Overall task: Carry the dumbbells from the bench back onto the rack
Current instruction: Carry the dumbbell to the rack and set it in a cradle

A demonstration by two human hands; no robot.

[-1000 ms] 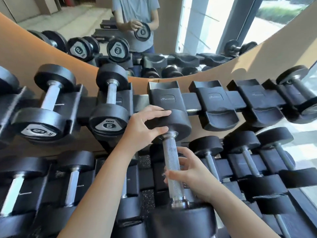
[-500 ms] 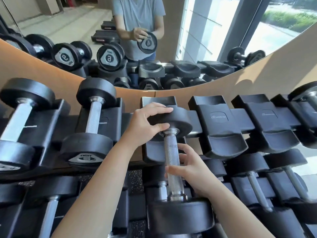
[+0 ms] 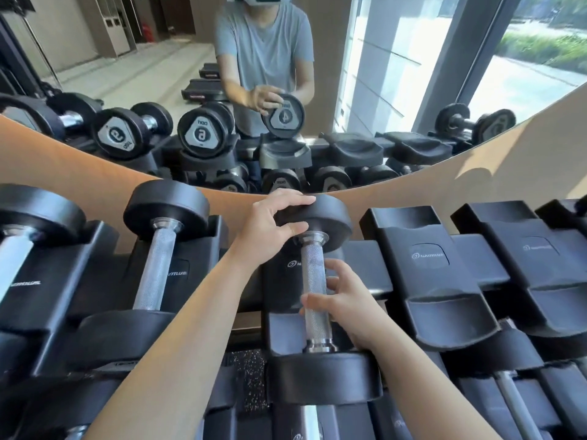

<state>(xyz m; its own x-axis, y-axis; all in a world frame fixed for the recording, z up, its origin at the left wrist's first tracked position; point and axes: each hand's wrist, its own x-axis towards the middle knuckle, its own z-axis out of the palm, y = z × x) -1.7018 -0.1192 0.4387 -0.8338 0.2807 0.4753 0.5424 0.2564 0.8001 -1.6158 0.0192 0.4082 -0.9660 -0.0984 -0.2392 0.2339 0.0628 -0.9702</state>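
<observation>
We find the dumbbell (image 3: 313,290) lying lengthwise over a cradle (image 3: 282,281) on the top tier of the rack (image 3: 374,265), far head toward the mirror (image 3: 365,90), near head toward us. The left hand (image 3: 270,230) grips the far head, fingers spread across its top and thumb beside the collar. The right hand (image 3: 346,300) is wrapped around the knurled handle, thumb across the front. We cannot tell whether the heads are fully seated in the cradle. To the left, a second dumbbell (image 3: 155,268) sits in its cradle, and a third (image 3: 19,246) lies beyond it at the frame edge. To the right, two empty cradles (image 3: 444,281) stand side by side (the maker's logo shows on each). The mirror reflects the far head's end cap, marked 4.
</observation>
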